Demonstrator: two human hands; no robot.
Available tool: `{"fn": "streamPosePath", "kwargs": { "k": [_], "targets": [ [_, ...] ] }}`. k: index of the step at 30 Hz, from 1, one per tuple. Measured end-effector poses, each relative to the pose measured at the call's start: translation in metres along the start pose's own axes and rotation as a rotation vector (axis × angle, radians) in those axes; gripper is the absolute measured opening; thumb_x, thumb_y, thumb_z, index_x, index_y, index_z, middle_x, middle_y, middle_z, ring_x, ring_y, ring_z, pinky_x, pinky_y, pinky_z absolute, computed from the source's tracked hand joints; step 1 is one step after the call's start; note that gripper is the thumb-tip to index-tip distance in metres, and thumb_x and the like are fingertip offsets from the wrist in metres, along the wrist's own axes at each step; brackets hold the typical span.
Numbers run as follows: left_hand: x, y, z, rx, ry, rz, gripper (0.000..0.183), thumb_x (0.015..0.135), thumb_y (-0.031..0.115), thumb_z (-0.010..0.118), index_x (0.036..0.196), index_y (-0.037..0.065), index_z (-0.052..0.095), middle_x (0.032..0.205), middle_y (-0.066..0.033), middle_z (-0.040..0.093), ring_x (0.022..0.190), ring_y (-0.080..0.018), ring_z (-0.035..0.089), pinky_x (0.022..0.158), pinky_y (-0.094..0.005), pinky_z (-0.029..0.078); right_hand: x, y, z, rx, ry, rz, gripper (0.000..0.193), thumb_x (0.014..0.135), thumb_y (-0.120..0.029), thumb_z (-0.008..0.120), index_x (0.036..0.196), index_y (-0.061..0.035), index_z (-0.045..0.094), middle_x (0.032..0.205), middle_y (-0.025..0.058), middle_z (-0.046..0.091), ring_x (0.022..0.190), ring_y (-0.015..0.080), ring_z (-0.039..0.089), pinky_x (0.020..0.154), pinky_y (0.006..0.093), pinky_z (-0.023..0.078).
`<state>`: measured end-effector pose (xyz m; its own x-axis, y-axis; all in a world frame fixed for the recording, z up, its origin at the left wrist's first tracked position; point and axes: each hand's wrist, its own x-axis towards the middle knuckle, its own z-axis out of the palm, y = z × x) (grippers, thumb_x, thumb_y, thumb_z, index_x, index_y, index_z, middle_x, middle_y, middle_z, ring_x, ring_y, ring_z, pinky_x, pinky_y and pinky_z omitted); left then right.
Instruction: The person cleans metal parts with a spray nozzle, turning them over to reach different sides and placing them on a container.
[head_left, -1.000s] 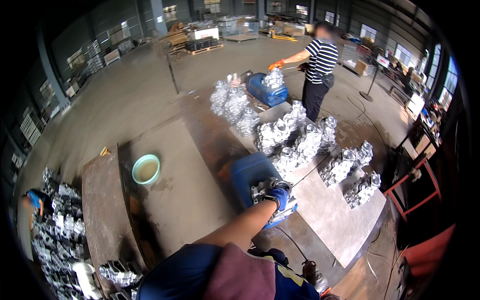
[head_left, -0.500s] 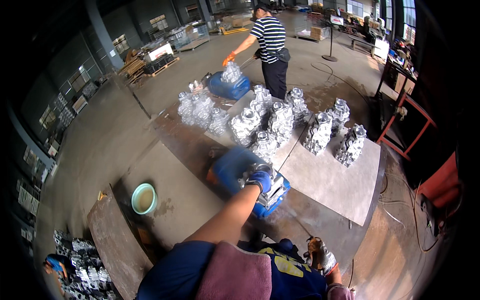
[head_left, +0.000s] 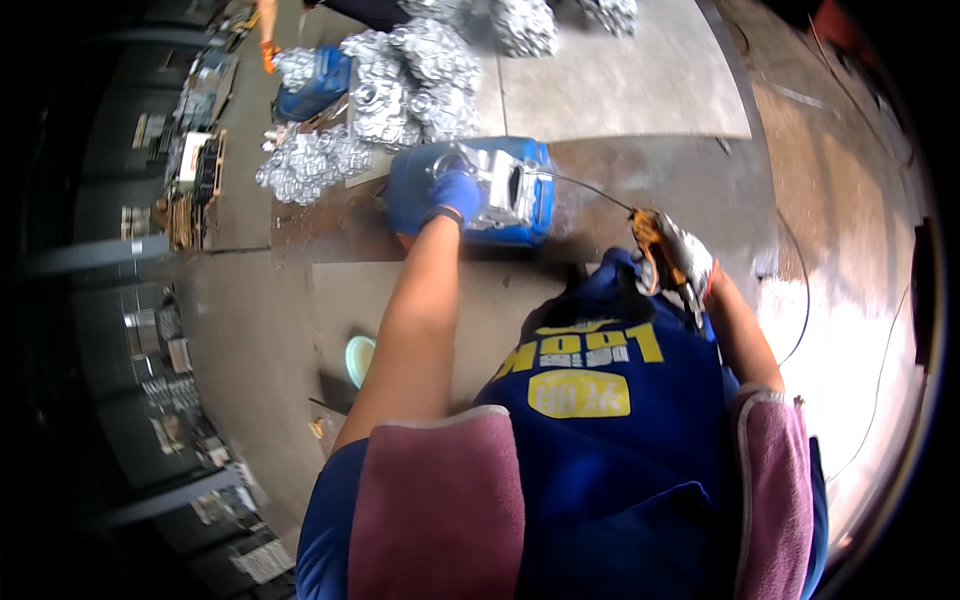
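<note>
A silvery metal casting (head_left: 508, 188) with openings lies on a blue plastic drum (head_left: 408, 195). My left hand (head_left: 457, 193), in a blue glove, grips the casting's left end at a round opening; its fingertips are partly hidden. In my right hand (head_left: 692, 258), in a whitish glove, is an orange-brown hand-held tool (head_left: 652, 236), its exact kind unclear. From the tool a long thin rod (head_left: 598, 190) runs left to the casting's right end, where its tip cannot be made out clearly.
Several similar castings (head_left: 435, 60) stand beyond the drum on a metal-topped table (head_left: 640, 100). At the far left, another person's orange-gloved hand (head_left: 269, 56) is beside a casting on a second blue drum (head_left: 318, 85). A pale green basin (head_left: 358, 358) sits below, left of my forearm. A hose (head_left: 806, 290) trails at right.
The view has turned and tilted down toward my body. My right hand with the tool now appears nearer the casting's level, the rod reaching its right end. My left hand keeps its grip.
</note>
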<state>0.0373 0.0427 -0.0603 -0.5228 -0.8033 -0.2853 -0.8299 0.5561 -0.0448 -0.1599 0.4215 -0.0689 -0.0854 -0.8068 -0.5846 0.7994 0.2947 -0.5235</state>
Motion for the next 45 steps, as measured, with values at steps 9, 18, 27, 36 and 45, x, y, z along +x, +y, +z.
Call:
{"fn": "streamPosePath", "kwargs": {
  "k": [9, 18, 27, 36, 45],
  "targets": [
    [-0.019, 0.014, -0.019, -0.078, 0.073, 0.151, 0.055, 0.078, 0.037, 0.071, 0.119, 0.006, 0.052, 0.109, -0.0210, 0.065, 0.100, -0.0371, 0.064, 0.085, -0.0445, 0.051, 0.025, 0.008, -0.007, 0.153, 0.090, 0.057, 0.040, 0.095, -0.046, 0.054, 0.106, -0.0084, 0.058, 0.080, 0.0064, 0.059, 0.068, 0.0194, 0.062, 0.055, 0.0359, 0.051],
    [-0.008, 0.013, -0.010, 0.066, 0.064, 0.098, 0.057, 0.079, 0.042, 0.068, 0.121, 0.007, 0.051, 0.111, -0.0221, 0.064, 0.102, -0.0368, 0.064, 0.086, -0.0434, 0.051, 0.031, 0.014, -0.019, 0.117, -0.024, -0.022, 0.038, 0.095, -0.043, 0.056, 0.103, -0.0060, 0.061, 0.082, 0.0053, 0.063, 0.069, 0.0158, 0.062, 0.057, 0.0319, 0.052],
    [-0.017, 0.020, -0.017, -0.013, 0.092, 0.106, 0.054, 0.078, 0.036, 0.072, 0.119, 0.006, 0.052, 0.108, -0.0215, 0.065, 0.101, -0.0371, 0.064, 0.086, -0.0429, 0.051, 0.025, 0.011, -0.009, 0.005, 0.115, -0.030, 0.040, 0.096, -0.044, 0.050, 0.096, -0.0061, 0.062, 0.076, 0.0036, 0.062, 0.063, 0.0141, 0.060, 0.055, 0.0297, 0.049],
    [-0.010, 0.010, -0.007, -0.067, 0.084, 0.092, 0.053, 0.077, 0.035, 0.073, 0.117, 0.007, 0.053, 0.109, -0.0199, 0.065, 0.101, -0.0356, 0.064, 0.085, -0.0431, 0.051, 0.005, -0.002, 0.008, -0.051, 0.101, -0.065, 0.043, 0.099, -0.046, 0.045, 0.097, -0.0052, 0.060, 0.075, 0.0035, 0.060, 0.063, 0.0131, 0.059, 0.056, 0.0292, 0.050],
    [-0.006, 0.008, -0.007, 0.022, 0.069, 0.108, 0.057, 0.078, 0.042, 0.070, 0.117, 0.004, 0.052, 0.108, -0.0236, 0.064, 0.100, -0.0375, 0.063, 0.086, -0.0448, 0.051, 0.002, -0.006, 0.006, -0.077, 0.074, -0.009, 0.040, 0.099, -0.042, 0.047, 0.103, -0.0047, 0.061, 0.080, 0.0035, 0.061, 0.066, 0.0119, 0.059, 0.058, 0.0280, 0.050]
  ]
}}
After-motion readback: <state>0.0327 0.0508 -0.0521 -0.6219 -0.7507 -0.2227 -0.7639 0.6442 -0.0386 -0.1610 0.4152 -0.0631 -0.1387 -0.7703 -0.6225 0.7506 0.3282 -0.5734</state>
